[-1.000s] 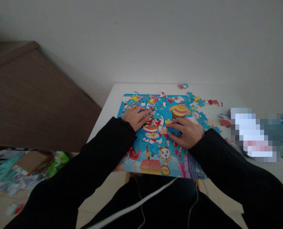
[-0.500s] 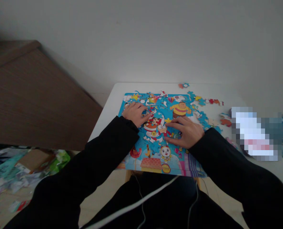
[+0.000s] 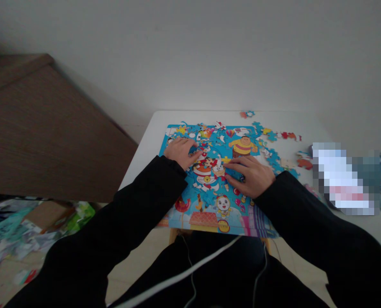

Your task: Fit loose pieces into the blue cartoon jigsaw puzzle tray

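A colourful cartoon jigsaw puzzle (image 3: 184,216) lies on the white table, partly filled with pieces. My left hand (image 3: 180,150) rests on its upper left part, fingers bent and thumb held apart, with nothing seen in its grip. Near the middle, my right hand (image 3: 251,173) has its thumb and fingertips drawn close at the edge of a puzzle piece (image 3: 219,170) showing a cartoon face. The palm covers part of the picture on the right. Several loose pieces lie over the upper part, by a figure in a striped yellow shirt (image 3: 243,145).
More loose puzzle pieces (image 3: 272,158) spread over the white table (image 3: 142,149) to the right. A blurred-out object (image 3: 341,179) lies at the right edge. A brown wooden cabinet (image 3: 55,132) stands left, with bags and litter (image 3: 26,226) on the floor. A white cable (image 3: 180,273) crosses my lap.
My right thumb has moved up towards the fingertips, narrowing the gap at the piece. My left thumb and fingers have shifted slightly; the hand stays in the same place.
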The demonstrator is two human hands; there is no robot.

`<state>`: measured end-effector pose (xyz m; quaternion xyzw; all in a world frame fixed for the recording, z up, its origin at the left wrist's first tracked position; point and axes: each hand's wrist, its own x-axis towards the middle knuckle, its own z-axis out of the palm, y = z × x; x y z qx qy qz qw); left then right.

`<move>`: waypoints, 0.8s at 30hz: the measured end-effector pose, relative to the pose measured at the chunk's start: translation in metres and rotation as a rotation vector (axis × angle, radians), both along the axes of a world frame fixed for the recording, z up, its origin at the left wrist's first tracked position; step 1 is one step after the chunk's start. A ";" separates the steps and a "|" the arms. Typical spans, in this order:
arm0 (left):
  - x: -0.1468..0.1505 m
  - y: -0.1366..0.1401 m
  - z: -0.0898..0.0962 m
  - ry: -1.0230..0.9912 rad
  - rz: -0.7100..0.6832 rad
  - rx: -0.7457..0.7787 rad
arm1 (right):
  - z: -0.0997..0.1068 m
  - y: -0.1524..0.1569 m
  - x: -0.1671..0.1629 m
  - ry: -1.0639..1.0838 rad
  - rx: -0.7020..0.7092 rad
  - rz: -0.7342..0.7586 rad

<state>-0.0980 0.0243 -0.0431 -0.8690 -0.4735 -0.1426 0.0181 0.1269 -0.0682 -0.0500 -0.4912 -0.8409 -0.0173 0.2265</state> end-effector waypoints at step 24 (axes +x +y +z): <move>0.004 -0.007 -0.002 -0.130 -0.002 0.022 | 0.000 0.001 0.000 -0.004 -0.015 0.009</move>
